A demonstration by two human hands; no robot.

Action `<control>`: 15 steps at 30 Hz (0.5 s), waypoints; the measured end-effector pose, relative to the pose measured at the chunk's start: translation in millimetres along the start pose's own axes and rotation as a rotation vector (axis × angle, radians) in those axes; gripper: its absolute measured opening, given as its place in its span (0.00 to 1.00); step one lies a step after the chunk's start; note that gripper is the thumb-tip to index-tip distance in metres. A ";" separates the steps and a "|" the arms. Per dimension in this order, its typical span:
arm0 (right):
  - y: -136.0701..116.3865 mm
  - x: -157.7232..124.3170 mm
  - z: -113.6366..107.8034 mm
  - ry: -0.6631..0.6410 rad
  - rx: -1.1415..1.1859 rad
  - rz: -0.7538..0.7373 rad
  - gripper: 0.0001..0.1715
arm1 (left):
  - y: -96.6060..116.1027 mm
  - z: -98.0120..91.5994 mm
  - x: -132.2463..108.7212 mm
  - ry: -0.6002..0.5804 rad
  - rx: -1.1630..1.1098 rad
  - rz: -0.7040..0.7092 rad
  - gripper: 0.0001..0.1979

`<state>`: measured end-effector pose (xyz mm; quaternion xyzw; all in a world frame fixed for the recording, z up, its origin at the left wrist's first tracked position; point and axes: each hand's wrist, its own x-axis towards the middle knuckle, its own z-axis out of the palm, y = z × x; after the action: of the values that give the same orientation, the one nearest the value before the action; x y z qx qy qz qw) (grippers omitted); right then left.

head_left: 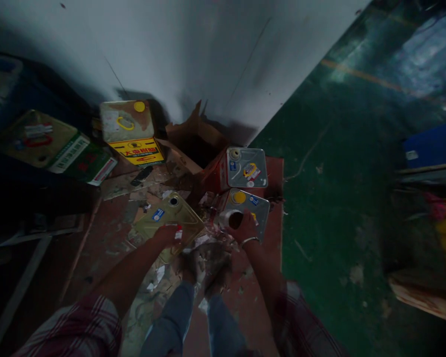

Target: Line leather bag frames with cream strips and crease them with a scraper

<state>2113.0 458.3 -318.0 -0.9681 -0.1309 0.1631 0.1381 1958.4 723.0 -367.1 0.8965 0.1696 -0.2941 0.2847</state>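
My left hand (166, 237) is closed around the handle of a gold rectangular metal can (188, 215). This can has a blue sticker and an uncapped round spout (174, 201) at its far corner. In my right hand (248, 228) is a pale round cup (226, 218), its dark opening facing up toward me. Under that hand stands a grey-topped metal can (262, 210) with a yellow cap (239, 197). Just behind it is another grey-topped can (258, 156) with a yellow handle. Dim light and blur hide the cup's contents.
An open cardboard box (176, 134) stands against the white wall (208, 59). Left of it are a yellow-labelled can (137, 151) and a green-labelled can (70, 153). Paper scraps (158, 277) litter the brown board near my feet. Green floor (319, 198) lies to the right.
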 end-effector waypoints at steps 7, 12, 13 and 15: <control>-22.8 9.4 5.7 -0.056 -0.142 0.144 0.51 | -12.3 40.9 -84.5 0.099 -0.151 -0.037 0.26; -35.0 7.1 -9.7 -0.029 -0.190 0.092 0.42 | -43.0 92.4 -173.5 0.048 -0.293 -0.267 0.24; -38.0 5.4 -16.1 -0.025 -0.191 0.065 0.39 | -48.4 100.0 -190.1 0.037 -0.328 -0.311 0.24; -49.6 -2.0 -30.2 -0.020 -0.180 -0.018 0.32 | -53.8 109.2 -220.7 0.031 -0.413 -0.400 0.23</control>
<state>2111.5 496.9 -274.6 -0.9737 -0.1551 0.1593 0.0505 1716.2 668.3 -324.1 0.7726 0.4036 -0.2900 0.3951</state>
